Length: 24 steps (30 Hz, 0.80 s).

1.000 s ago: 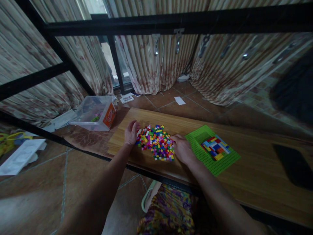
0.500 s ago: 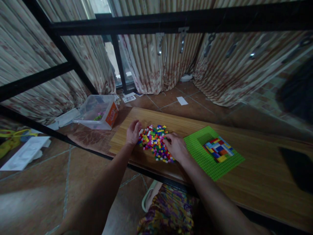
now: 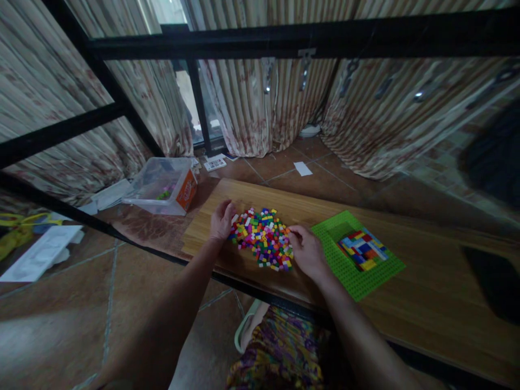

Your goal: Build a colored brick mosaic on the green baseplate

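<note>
A loose pile of small colourful toy bricks [image 3: 262, 238] lies on the wooden board. At the pile's left edge rests my left hand [image 3: 221, 221], its fingers loosely curved and apart, with no brick plainly in them. My right hand [image 3: 307, 249] is at the pile's right side, thumb and forefinger pinched on what looks like a small orange brick [image 3: 287, 230]. Just beyond that hand lies a green studded baseplate [image 3: 365, 284], partly covered by the hand. On it sits a flat block of fitted bricks [image 3: 363, 249] in red, blue, white and yellow.
A clear plastic box [image 3: 154, 184] with an orange label and some bricks inside stands left of the wooden board [image 3: 430, 281]. A dark flat object [image 3: 491, 281] lies at the board's right. A black metal bar [image 3: 284, 40] crosses above, before striped curtains.
My right hand has moved right, from over the pile to its right edge near the baseplate, fingertips still pinched. My left hand has stayed in place.
</note>
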### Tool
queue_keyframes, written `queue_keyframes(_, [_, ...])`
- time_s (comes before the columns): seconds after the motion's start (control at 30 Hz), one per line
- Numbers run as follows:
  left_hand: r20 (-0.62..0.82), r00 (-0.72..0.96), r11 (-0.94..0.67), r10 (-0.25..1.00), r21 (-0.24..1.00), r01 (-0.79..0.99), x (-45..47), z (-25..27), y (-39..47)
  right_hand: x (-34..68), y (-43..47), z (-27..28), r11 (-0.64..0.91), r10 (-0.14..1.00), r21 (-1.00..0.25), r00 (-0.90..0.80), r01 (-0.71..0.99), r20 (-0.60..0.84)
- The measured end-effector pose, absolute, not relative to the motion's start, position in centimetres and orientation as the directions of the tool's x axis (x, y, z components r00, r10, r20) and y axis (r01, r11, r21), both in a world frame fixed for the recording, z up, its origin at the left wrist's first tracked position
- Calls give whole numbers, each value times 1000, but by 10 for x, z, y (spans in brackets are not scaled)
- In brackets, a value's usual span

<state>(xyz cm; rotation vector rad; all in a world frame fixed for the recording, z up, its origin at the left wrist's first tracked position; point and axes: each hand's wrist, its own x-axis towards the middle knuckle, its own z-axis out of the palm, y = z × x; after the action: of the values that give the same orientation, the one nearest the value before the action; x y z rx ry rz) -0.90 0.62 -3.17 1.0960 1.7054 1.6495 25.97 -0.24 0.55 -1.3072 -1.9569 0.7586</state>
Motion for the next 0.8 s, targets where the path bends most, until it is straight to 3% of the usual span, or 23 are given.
queue_keyframes(0.13, [174,-533,-74,828,976,203,-10,-32,6,271,-13,7,88,975,-968,-218,234,36])
queue_keyframes(0.23, [184,-533,-82,826,974,210,-10,-33,6,273,-17,8,-6,971,-998,-239,62,-20])
queue_keyframes(0.37, [189,-533,-90,825,974,206,-10,-33,6,273,-21,8,-47,977,-999,-207,-10,-44])
queue_keyframes(0.6, [197,-542,-82,817,970,230,-10,-33,6,276,-19,-5,-56,997,-998,-51,10,-57])
queue_keyframes(0.8, [189,-532,-73,825,970,230,-9,-29,4,279,-14,-10,12,996,-952,-86,306,-15])
